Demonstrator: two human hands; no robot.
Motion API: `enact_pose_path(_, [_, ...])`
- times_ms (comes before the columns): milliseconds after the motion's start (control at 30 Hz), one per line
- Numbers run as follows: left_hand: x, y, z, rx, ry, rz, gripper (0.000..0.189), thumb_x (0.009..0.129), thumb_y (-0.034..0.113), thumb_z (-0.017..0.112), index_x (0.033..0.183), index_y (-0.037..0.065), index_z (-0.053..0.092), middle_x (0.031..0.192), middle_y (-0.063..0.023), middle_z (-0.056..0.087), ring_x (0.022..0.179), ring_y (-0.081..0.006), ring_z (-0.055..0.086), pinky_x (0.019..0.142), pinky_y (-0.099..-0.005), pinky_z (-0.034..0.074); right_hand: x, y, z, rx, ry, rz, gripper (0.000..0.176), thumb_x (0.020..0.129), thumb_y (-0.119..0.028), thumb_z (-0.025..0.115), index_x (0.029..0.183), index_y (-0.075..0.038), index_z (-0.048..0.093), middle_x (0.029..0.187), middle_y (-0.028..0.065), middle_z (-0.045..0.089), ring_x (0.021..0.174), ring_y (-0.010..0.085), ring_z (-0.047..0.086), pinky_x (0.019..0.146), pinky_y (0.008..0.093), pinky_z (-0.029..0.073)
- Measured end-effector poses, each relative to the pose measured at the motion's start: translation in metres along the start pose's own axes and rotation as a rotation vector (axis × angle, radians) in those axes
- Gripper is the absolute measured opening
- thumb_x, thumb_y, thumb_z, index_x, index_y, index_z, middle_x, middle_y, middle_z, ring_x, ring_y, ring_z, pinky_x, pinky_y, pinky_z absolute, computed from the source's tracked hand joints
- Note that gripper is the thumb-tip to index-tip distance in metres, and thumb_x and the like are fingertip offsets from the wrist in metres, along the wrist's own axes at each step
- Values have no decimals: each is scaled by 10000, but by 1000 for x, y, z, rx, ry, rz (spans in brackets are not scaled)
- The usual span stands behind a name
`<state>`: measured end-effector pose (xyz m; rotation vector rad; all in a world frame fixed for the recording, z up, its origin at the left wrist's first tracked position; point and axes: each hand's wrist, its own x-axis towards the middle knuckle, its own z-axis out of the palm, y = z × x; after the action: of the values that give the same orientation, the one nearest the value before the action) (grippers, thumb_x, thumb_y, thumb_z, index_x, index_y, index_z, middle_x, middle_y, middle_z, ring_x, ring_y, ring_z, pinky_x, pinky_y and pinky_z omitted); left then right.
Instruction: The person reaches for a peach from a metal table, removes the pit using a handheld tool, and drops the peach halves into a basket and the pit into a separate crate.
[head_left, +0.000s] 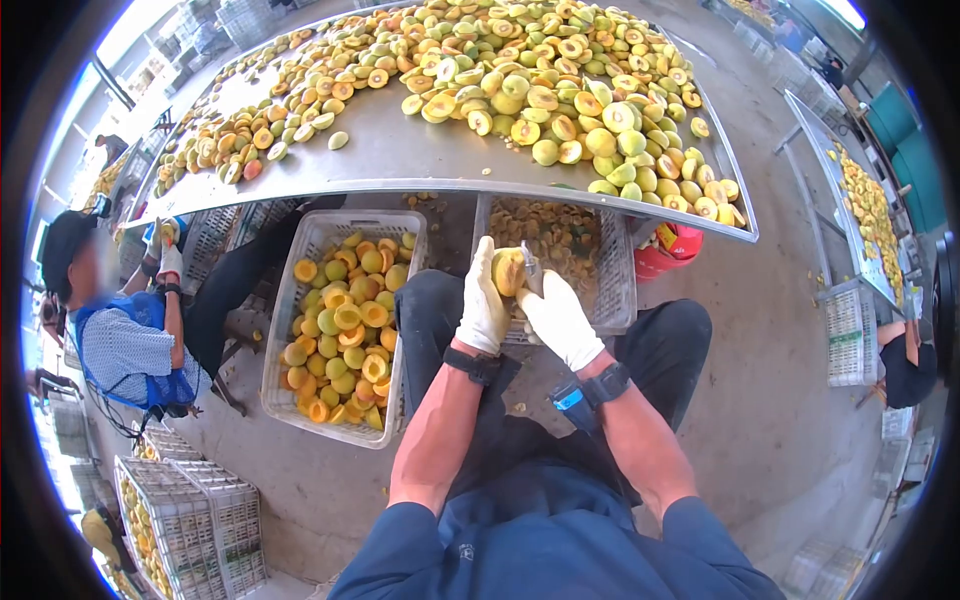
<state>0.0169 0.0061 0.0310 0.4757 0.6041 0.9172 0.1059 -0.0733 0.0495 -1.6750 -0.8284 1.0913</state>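
In a white glove, my left hand (484, 305) grips a yellow-green peach (507, 270) in front of my knees. My right hand (562, 318), also gloved, is closed around a small metal pitting tool (531, 266), its curved end against the peach's right side. Fingers cover part of the tool, so its full shape is hidden. Below both hands sits a crate (617, 285) with pits and scraps in it. To the left, a white crate (274, 350) holds many hollowed peach halves (345, 330).
A metal table (400, 150) spans the front, heaped with cut peaches (560, 90). A red bag (670, 250) is under its right side. One co-worker (130, 330) sits at the left, another person (905, 360) at far right. Stacked crates (190, 520) stand behind left.
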Motion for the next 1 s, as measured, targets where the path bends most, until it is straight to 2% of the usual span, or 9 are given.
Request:
enact_pose_path(33, [8,-2,-1,-104,48,-42,576,1000,526,381,1044,8,629,778,-126,650,769,-240,643,763,-365,532,-2,7,2,-392,166,-428,266,866,-166,598,1010,31,493,769,272,617,642,417,638,595,483,510])
enact_pose_path(167, [-1,10,0,-54,-36,-129,629,966,577,395,1022,-1,637,815,-169,675,747,-257,657,715,-368,545,-25,-8,-2,-519,100,-395,240,852,-102,602,1029,13,488,799,284,617,746,476,610,631,505,488])
enact_pose_path(367, [-2,13,1,1,5,-253,654,957,593,383,936,1,660,774,-146,678,680,-252,656,620,-342,538,-31,-1,-8,-727,161,-594,238,830,-74,602,1019,23,495,757,237,593,709,432,615,627,499,496])
enact_pose_path(533, [-4,15,-4,36,-4,-247,685,953,604,370,933,-17,659,762,-132,673,660,-243,645,571,-332,511,-30,1,-10,-801,173,-623,224,842,-89,577,1018,33,512,773,218,602,688,399,627,609,469,512])
enact_pose_path(600, [-4,17,-8,41,-43,-346,699,951,606,362,932,-27,658,752,-115,670,614,-219,626,505,-299,472,-31,0,-11,-824,156,-632,228,855,-106,556,1026,42,524,777,208,608,665,380,636,588,453,521])
enact_pose_path(800, [-2,17,-13,37,-82,-411,672,956,579,368,923,-26,658,739,-93,670,543,-174,590,414,-248,404,-31,2,-14,-906,141,-585,201,905,-82,480,1036,51,554,755,196,611,643,366,634,576,442,519])
enact_pose_path(900, [-3,17,-11,18,-30,-430,598,965,511,388,912,-20,656,742,-88,668,564,-169,597,439,-251,429,-27,13,-17,-889,134,-629,227,862,-91,547,1041,49,532,749,230,601,654,402,614,599,472,502])
enact_pose_path(967, [-4,17,-10,25,-51,-423,547,962,463,396,904,-16,655,753,-88,668,586,-170,604,456,-253,443,-27,18,-19,-952,109,-745,252,925,-68,447,1076,104,553,750,210,609,628,354,619,570,429,508])
enact_pose_path(1000, [-5,17,-9,30,-72,-415,497,959,415,405,896,-11,654,764,-87,669,609,-171,611,473,-254,457,-27,17,-19,-952,109,-745,252,925,-68,447,1076,104,553,750,210,609,628,354,619,570,429,508])
